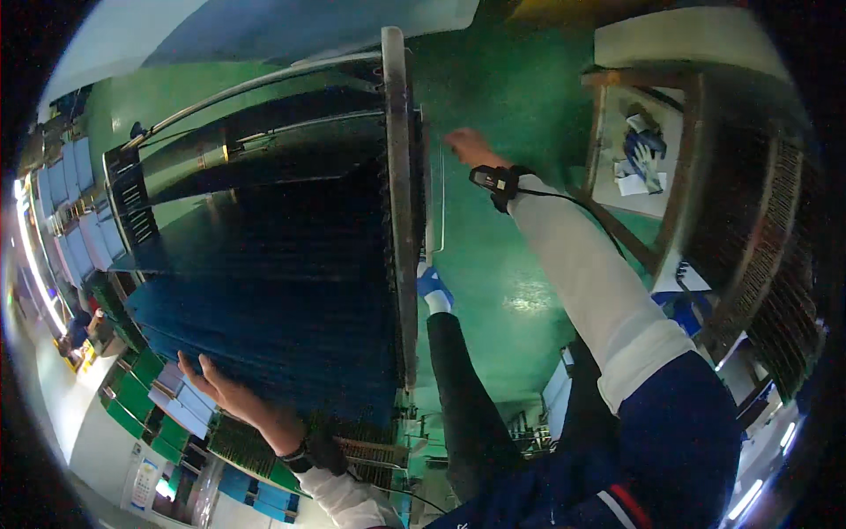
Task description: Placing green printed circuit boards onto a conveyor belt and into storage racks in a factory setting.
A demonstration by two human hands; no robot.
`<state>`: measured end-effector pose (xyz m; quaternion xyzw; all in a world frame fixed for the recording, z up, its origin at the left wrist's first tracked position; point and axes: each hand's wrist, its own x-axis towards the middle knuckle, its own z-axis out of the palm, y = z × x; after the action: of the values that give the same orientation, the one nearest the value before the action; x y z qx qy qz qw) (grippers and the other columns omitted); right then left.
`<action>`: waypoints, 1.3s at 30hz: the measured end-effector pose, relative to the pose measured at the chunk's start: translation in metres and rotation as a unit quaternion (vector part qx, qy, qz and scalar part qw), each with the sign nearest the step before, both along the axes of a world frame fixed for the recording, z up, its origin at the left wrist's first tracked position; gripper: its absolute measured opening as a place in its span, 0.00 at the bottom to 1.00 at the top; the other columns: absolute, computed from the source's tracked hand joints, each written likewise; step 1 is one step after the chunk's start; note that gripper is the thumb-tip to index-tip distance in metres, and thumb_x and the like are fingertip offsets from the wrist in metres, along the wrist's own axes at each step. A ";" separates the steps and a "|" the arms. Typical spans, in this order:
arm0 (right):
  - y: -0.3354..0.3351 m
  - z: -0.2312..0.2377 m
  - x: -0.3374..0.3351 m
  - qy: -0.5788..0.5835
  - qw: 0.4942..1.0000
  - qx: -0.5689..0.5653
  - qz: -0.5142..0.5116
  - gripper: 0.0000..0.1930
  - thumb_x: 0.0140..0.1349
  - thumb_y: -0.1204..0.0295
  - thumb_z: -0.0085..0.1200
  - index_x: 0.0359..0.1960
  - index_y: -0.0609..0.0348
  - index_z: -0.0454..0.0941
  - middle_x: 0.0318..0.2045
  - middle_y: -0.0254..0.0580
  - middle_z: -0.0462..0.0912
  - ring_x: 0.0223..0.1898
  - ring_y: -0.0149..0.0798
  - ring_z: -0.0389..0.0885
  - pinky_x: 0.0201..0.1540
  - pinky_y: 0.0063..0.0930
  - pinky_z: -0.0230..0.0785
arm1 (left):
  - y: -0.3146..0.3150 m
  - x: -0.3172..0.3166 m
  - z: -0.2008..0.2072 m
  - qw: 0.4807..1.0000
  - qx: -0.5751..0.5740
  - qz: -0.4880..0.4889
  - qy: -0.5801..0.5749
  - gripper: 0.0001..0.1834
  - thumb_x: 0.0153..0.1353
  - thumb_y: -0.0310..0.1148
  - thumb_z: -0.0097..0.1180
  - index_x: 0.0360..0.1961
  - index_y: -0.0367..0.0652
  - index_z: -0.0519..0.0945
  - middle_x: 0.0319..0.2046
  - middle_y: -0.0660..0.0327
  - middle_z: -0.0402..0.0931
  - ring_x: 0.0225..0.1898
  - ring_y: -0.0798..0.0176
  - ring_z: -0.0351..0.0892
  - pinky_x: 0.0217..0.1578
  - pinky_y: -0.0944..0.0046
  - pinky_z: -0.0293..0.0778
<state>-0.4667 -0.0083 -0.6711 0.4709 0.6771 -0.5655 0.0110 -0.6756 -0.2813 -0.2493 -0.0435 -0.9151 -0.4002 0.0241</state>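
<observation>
A large rack holds dark blue sheets [273, 300] in a close stack, with a grey metal bar [399, 194] along its right side. My left hand [231, 401] is at the near left part of the sheets, its fingers apart and nothing in them. Whether it touches the sheets I cannot tell. My right hand [470, 148] reaches forward past the bar, over the green floor. Its fingers are smeared and dark, so their grip does not show. A black strapped device [495, 183] with a cable sits on my right wrist.
At the right stands a wooden-framed stand [693, 167] with gloves [648, 163] and papers on it. Beyond it is a brown slatted rack [775, 220]. My foot in a blue shoe cover [432, 286] is beside the bar. Blue-grey panels [84, 238] and a person [81, 328] show at far left.
</observation>
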 end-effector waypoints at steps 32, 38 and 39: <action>-0.091 -0.020 0.287 0.116 0.785 -0.502 -0.344 0.18 0.62 0.52 0.44 0.43 0.52 0.72 0.34 0.34 0.77 0.37 0.39 0.76 0.43 0.41 0.69 | -0.047 0.110 0.000 0.968 -0.152 -0.189 0.057 0.31 0.61 0.44 0.42 0.62 0.37 0.58 0.65 0.52 0.49 0.67 0.54 0.44 0.65 0.55 0.38; -0.107 -0.023 0.358 0.125 0.776 -0.463 -0.410 0.18 0.62 0.54 0.44 0.44 0.53 0.71 0.37 0.36 0.76 0.40 0.40 0.75 0.45 0.41 0.68 | -0.031 0.170 0.007 0.950 -0.166 -0.256 0.063 0.33 0.60 0.50 0.43 0.61 0.42 0.60 0.66 0.52 0.47 0.67 0.52 0.43 0.64 0.50 0.39; -0.108 -0.027 0.362 0.128 0.777 -0.456 -0.415 0.18 0.62 0.54 0.44 0.44 0.53 0.71 0.37 0.36 0.76 0.40 0.40 0.75 0.45 0.41 0.68 | -0.030 0.179 0.006 0.949 -0.152 -0.271 0.060 0.33 0.60 0.51 0.43 0.61 0.42 0.59 0.66 0.51 0.45 0.67 0.52 0.43 0.64 0.49 0.39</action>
<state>-0.1042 -0.1165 -0.6984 0.5694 0.0739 -0.8128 -0.0986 -0.4969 -0.3110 -0.2433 -0.3171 -0.9155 -0.2448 -0.0370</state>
